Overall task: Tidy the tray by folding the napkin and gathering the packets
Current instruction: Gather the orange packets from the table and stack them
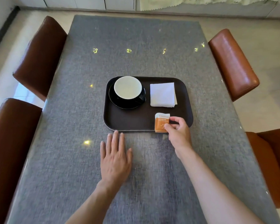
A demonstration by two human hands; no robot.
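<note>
A dark brown tray [129, 122] lies on the grey table. A white napkin [162, 95], folded into a square, rests in the tray's far right part. My right hand [178, 131] pinches an orange and white packet [161, 122] at the tray's near right corner, thumb and fingers on its right edge. Whether more than one packet is in the pinch I cannot tell. My left hand [115, 156] lies flat on the table with fingers spread, its fingertips just at the tray's near rim, holding nothing.
A black cup with a white inside [128, 88] stands on a black saucer [118, 102] in the tray's far left part. Brown leather chairs [39, 57] flank the table [71, 143] on both sides.
</note>
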